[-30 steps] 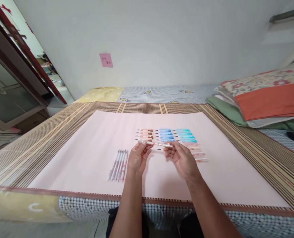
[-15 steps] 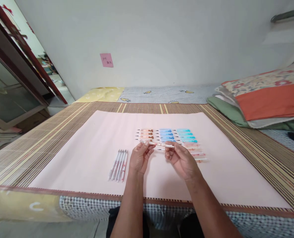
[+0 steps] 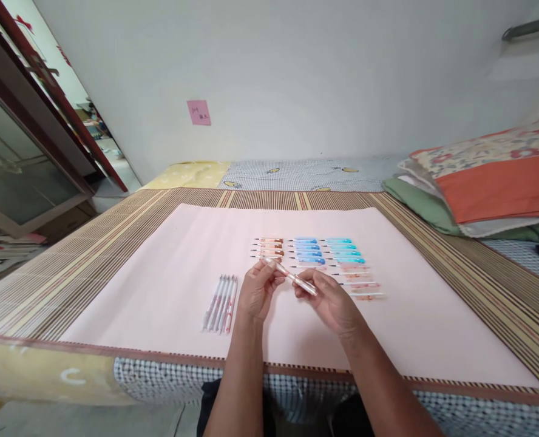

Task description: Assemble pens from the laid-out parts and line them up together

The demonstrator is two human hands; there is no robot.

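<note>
A slim white pen with reddish markings is held over the pink sheet by both hands. My left hand pinches its far left end, and my right hand has its fingers closed around the near right end. The pen slants down toward the right. Beyond the hands lie columns of pens: brown-ended pens, blue pens and turquoise pens. Pale pink pens lie beside my right hand, partly hidden by it. Left of my left hand, several white pens lie side by side.
The sheet lies on a striped mat over a bed. Folded bedding with an orange-edged cover is piled at the right. A pink note sticks to the wall behind. A doorway shows at the far left.
The pen has turned from nearly level to slanted, its right end dropping toward me with my right hand. My left hand keeps its pinch. The view has shifted slightly.
</note>
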